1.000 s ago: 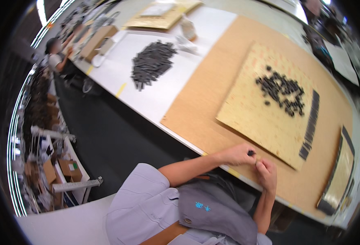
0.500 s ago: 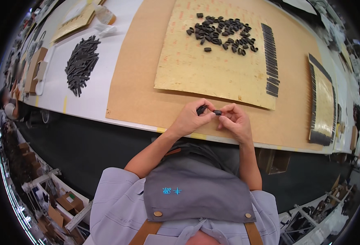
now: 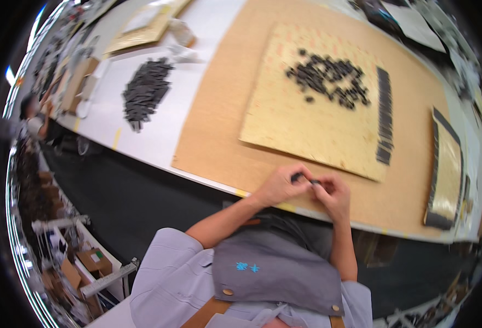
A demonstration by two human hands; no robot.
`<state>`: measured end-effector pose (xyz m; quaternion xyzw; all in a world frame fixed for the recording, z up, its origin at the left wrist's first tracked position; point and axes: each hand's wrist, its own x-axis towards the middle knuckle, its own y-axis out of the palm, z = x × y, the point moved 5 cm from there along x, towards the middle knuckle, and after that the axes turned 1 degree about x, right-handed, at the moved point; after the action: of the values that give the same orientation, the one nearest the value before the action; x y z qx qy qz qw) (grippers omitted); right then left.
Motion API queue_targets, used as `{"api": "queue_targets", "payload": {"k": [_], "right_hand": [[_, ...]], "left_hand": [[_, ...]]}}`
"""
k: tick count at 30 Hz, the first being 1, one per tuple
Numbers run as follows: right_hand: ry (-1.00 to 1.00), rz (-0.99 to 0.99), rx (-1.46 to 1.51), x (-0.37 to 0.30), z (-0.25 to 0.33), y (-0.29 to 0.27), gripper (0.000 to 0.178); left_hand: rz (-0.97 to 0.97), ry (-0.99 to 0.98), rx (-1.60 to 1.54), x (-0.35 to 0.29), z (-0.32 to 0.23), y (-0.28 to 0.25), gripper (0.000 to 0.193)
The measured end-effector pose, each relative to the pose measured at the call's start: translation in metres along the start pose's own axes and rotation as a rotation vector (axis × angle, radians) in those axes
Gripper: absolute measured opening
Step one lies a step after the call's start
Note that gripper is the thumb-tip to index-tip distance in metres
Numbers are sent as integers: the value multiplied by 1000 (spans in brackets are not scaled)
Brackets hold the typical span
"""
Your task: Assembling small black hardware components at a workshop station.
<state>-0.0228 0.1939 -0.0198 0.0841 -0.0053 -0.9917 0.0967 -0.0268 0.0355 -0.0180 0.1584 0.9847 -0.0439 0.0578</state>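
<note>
A black piece (image 3: 315,182) is pinched between left hand (image 3: 282,185) and right hand (image 3: 335,197), held together; blue lettering (image 3: 247,267) is seen on the apron (image 3: 301,281).

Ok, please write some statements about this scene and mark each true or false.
1. The left hand and right hand meet at a small dark piece. True.
2. A heap of small black rounded pieces lies on the yellowish rectangular board. True.
3. That board lies on a white sheet. False: it lies on a light brown sheet.
4. A row of short dark strips lies along the board's right edge. True.
5. Both hands are over the heap. False: they are nearer the person.
</note>
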Motion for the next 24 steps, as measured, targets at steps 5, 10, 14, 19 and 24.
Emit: {"api": "queue_targets", "payload": {"k": [5,10,14,19,24], "right_hand": [[-101,-172,-75,-25,-9,-17,10],[-18,28,165,-18,0,-11,10],[90,111,251,5,-4,-8,11],[-7,-69,396,17,-1,2,6],[-18,-156,273,3,-6,5,4]], "left_hand": [[76,110,-108,-2,-6,24,16],[88,78,-171,-5,-7,20,15],[9,71,-166,10,-3,6,14],[-91,6,-219,21,-6,-5,13],[-146,13,-274,19,4,8,15]]}}
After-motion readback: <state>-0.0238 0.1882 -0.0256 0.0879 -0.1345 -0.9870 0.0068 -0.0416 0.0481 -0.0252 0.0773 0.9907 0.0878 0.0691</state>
